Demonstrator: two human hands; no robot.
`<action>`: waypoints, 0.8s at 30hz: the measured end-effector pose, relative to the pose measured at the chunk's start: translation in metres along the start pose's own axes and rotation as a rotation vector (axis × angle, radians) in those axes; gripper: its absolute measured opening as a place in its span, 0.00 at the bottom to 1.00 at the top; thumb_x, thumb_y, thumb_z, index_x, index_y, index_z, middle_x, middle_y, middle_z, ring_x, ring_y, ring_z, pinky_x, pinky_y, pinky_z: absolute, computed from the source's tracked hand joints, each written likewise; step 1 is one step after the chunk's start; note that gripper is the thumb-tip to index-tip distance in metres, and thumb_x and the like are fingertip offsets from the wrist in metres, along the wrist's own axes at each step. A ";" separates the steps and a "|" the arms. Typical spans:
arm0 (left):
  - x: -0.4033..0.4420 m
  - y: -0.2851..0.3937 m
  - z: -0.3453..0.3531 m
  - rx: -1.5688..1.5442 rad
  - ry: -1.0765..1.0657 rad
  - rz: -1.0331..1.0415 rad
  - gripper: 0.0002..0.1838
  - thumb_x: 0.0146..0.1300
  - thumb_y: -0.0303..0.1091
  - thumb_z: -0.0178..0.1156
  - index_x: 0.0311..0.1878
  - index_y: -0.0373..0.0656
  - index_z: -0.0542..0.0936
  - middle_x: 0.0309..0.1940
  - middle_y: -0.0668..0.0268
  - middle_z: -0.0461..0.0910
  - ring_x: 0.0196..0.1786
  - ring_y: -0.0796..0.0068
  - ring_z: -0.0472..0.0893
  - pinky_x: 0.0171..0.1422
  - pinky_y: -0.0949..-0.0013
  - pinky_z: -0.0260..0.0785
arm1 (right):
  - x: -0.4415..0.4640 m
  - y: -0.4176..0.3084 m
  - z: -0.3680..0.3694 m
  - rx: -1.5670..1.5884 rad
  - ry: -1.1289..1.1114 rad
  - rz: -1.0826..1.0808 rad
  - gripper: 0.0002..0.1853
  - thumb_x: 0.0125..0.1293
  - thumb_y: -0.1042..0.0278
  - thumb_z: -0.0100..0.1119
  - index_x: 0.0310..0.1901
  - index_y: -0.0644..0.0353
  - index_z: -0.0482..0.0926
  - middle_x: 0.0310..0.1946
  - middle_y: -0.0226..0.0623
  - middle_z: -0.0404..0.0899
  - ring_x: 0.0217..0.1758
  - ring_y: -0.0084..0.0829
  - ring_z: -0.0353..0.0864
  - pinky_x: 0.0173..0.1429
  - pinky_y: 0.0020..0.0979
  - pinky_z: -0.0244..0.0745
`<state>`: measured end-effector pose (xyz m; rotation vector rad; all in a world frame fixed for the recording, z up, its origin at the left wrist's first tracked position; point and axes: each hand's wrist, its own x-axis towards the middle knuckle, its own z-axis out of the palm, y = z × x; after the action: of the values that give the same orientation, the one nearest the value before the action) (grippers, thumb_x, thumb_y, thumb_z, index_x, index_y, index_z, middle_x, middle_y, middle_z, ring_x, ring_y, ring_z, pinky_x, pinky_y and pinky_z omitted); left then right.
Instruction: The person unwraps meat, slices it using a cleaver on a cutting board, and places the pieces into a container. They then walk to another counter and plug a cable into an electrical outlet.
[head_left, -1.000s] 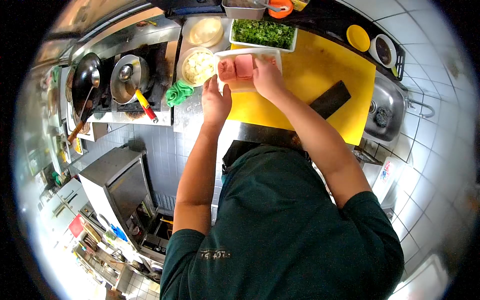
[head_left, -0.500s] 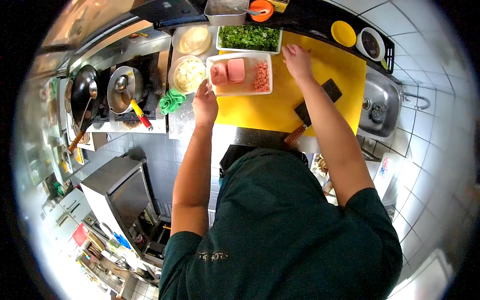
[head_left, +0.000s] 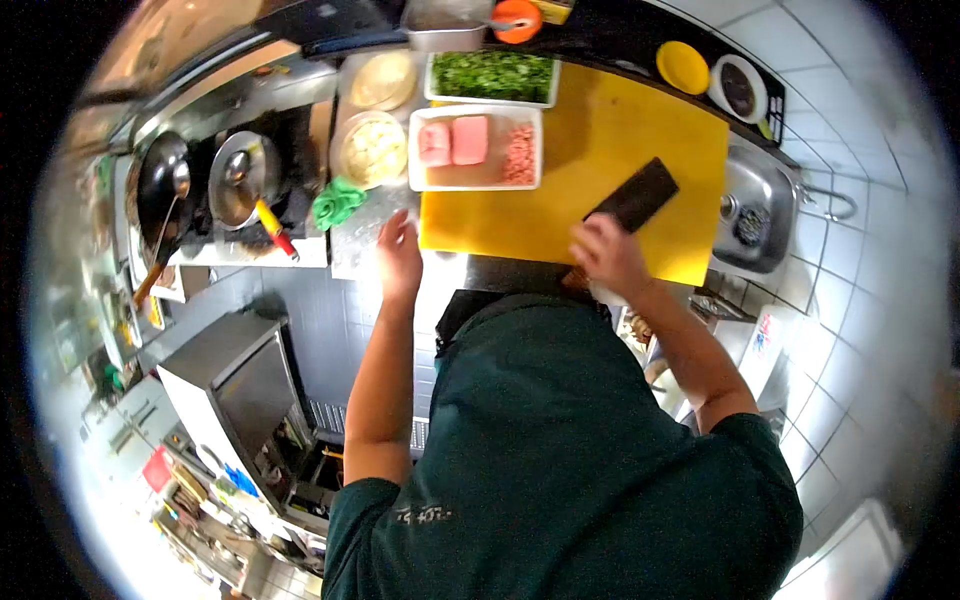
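Observation:
My right hand (head_left: 608, 258) is over the handle of a cleaver (head_left: 635, 195), whose dark blade lies flat on a yellow cutting board (head_left: 480, 225). Blur smears its fingers, so I cannot tell if they grip the handle. My left hand (head_left: 400, 258) hovers empty at the board's front left corner, its fingers loosely extended. Just beyond it stands a white tray (head_left: 490, 182) holding pink meat blocks (head_left: 468, 140) and a heap of diced meat (head_left: 520, 155). Behind that is a white tray of chopped greens (head_left: 495, 76).
Left of the board sit a bowl of pale chunks (head_left: 373, 150), another pale bowl (head_left: 384, 82) and a green cloth (head_left: 338, 203). Farther left, a pan (head_left: 240, 205) and a black wok (head_left: 152, 205) rest on the stove. A sink (head_left: 755, 180) is at the right.
My right hand has come back from the far side of the board to the cleaver's handle. My left hand has drawn away from the meat tray, toward me.

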<state>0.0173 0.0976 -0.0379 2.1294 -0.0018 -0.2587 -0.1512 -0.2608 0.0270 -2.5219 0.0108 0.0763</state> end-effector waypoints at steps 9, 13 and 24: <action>-0.034 0.011 0.014 -0.044 0.065 -0.128 0.20 0.70 0.29 0.57 0.63 0.33 0.77 0.54 0.50 0.82 0.53 0.62 0.83 0.56 0.63 0.77 | -0.059 -0.021 0.007 0.020 -0.138 0.242 0.24 0.68 0.49 0.65 0.56 0.59 0.83 0.71 0.59 0.62 0.66 0.57 0.74 0.68 0.50 0.74; -0.006 0.054 0.012 -0.072 0.047 -0.152 0.24 0.70 0.29 0.57 0.67 0.32 0.73 0.56 0.50 0.81 0.55 0.63 0.83 0.59 0.64 0.76 | -0.084 0.032 0.012 -0.021 -0.042 0.371 0.25 0.67 0.54 0.66 0.60 0.62 0.80 0.75 0.60 0.56 0.72 0.62 0.67 0.72 0.52 0.69; 0.022 0.101 0.023 -0.488 -0.024 -0.228 0.30 0.66 0.28 0.60 0.70 0.29 0.70 0.53 0.58 0.80 0.48 0.71 0.80 0.55 0.70 0.73 | -0.067 0.073 -0.043 -0.261 0.380 0.382 0.26 0.67 0.61 0.66 0.65 0.61 0.76 0.76 0.60 0.55 0.78 0.63 0.57 0.78 0.56 0.59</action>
<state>0.0450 0.0216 0.0301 1.6391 0.2659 -0.3767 -0.2175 -0.3457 0.0241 -2.7213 0.6740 -0.2657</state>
